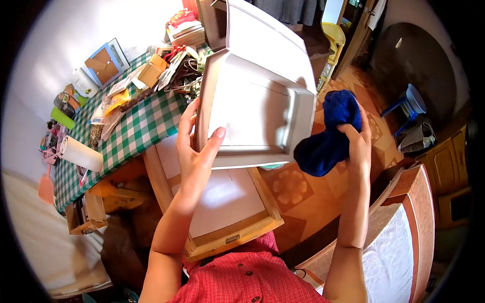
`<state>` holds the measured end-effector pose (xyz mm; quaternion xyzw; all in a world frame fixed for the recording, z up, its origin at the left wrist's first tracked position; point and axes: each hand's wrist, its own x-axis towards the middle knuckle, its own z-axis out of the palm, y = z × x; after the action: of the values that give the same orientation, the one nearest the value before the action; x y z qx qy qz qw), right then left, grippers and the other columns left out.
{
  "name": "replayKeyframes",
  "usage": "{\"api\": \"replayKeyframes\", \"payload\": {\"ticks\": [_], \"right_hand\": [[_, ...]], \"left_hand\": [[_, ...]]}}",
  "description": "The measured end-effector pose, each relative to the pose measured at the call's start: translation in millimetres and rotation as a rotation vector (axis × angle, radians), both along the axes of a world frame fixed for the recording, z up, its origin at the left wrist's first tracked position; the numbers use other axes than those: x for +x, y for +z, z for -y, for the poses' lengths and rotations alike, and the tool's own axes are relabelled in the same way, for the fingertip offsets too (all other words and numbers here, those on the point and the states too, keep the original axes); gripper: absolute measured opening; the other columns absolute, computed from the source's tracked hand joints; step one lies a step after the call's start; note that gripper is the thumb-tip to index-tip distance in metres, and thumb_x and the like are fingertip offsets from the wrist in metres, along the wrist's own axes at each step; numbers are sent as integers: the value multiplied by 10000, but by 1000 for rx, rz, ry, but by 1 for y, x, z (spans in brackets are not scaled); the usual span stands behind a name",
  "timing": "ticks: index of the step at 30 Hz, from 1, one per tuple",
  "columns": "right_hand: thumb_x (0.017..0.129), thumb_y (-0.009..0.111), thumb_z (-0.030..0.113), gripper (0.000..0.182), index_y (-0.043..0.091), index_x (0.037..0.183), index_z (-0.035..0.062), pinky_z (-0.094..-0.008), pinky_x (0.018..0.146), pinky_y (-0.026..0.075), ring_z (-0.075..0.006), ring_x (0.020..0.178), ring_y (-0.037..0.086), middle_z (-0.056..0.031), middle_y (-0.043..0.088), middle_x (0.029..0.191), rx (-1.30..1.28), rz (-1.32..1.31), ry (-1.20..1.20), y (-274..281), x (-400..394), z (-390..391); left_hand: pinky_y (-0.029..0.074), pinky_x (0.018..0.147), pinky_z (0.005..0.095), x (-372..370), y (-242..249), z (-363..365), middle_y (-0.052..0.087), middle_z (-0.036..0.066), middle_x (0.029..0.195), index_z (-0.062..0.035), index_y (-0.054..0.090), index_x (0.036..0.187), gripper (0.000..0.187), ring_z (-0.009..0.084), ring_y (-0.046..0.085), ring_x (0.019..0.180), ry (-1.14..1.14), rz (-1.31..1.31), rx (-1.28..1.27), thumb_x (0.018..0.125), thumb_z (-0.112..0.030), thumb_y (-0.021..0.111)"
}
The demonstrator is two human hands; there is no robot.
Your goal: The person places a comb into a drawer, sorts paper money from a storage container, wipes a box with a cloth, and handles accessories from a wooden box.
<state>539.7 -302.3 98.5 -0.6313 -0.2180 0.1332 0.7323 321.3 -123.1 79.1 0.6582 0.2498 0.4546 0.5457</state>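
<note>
A white box with its lid raised is tilted in the air at the centre, and its inside shows no contents. My left hand grips the box's left side, the thumb over the near edge and the fingers behind. To the right of the box, my right hand holds a bunched dark blue cloth, its thumb pressed on the front. The cloth hangs close beside the box's right wall.
A table with a green checked cloth carries papers, cables and a paper roll. Below the box is an open wooden drawer. A blue stool and a bed stand at right.
</note>
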Motion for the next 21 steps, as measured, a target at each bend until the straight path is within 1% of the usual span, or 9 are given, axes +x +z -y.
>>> {"api": "replayKeyframes", "payload": {"ticks": [1,3,4,5,7,9,14,18,21], "right_hand": [[732,458,-88,590,482,1312,17,-352,758,558,-253,931,651,-161,625,1087,5,2,-7,-8,7,-2],[763,471,-39,564,462,1323,22,-362,783,557,-275,932,648,-153,634,1062,139,-362,93,-21,24,-10],[841,473,61,460,470,1298,4,-384,807,554,-285,932,649,-160,639,1055,176,-402,125,-26,32,-15],[841,473,61,460,470,1298,4,-384,807,554,-285,932,649,-160,639,1055,179,-397,120,-26,42,-22],[928,471,231,429,495,1297,13,-398,896,517,-273,1022,623,-152,602,1194,409,-630,203,-20,62,-38],[937,461,527,612,502,1307,41,-407,924,502,-274,1046,620,-140,612,1206,431,-706,274,-10,72,-50],[909,454,598,678,513,1272,29,-392,926,495,-271,1047,612,-136,611,1197,433,-622,237,-24,90,-42],[939,511,272,390,530,1216,-1,-386,892,518,-264,1017,622,-145,634,1126,573,-624,192,-59,104,-25],[938,500,241,367,535,1181,-31,-388,889,521,-265,1007,624,-160,637,1104,642,-593,226,-59,110,-10]], "left_hand": [[478,783,293,6,-2,-5,580,144,1112,-23,416,1365,664,184,589,969,-7,2,5,800,-192,722],[490,840,329,20,-13,-16,582,176,1188,-24,445,1344,674,242,601,1036,141,-75,553,757,-159,748],[493,899,373,27,-13,-16,557,202,1252,-22,473,1320,739,305,589,1099,165,-75,644,665,-154,788],[493,899,373,32,-12,-13,557,202,1252,-22,473,1320,739,305,589,1099,161,-69,647,665,-154,788],[509,896,390,41,-10,-4,550,206,1243,-30,472,1327,812,335,594,1079,71,-198,934,597,-161,801],[527,870,382,54,-20,1,521,169,1261,-97,457,1364,912,329,598,1063,37,-255,1167,524,-164,807],[526,858,380,71,-23,-9,530,157,1220,-125,422,1396,980,315,584,1060,-63,-256,1201,502,-177,820],[532,850,365,87,-19,0,561,145,1220,-104,504,1330,907,294,615,1029,-104,-220,1218,469,-115,790],[534,846,363,97,-8,-2,564,139,1216,-109,532,1311,870,295,615,1015,-82,-177,1353,482,-136,796]]}}
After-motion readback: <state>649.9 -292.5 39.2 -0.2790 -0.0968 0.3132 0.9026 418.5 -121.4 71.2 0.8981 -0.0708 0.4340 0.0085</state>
